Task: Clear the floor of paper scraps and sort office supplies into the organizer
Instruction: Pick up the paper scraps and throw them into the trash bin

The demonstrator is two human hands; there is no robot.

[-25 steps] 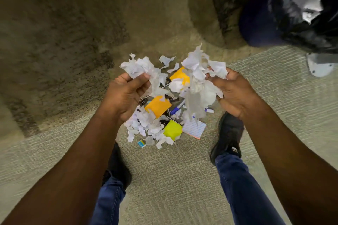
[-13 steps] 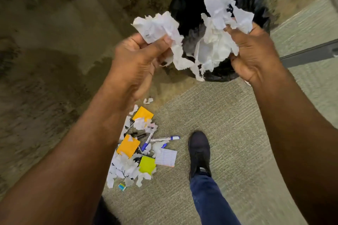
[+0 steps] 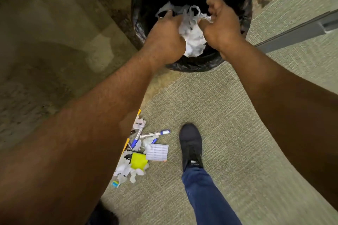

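Both hands, the left hand (image 3: pixel 165 39) and the right hand (image 3: pixel 222 26), press a wad of white paper scraps (image 3: pixel 193 39) between them over the black-lined trash bin (image 3: pixel 245 12) at the upper centre of the frame. Lower centre, on the floor (image 3: pixel 237 115), more scraps (image 3: pixel 126 169), pens (image 3: pixel 155 134), a yellow sticky pad (image 3: pixel 138 160) and a lined notepad (image 3: pixel 157 152) lie beside a black shoe (image 3: pixel 191 146).

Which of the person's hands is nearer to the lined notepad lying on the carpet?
Left. The left hand is over the bin, on the side of the lined notepad; the right hand is farther across.
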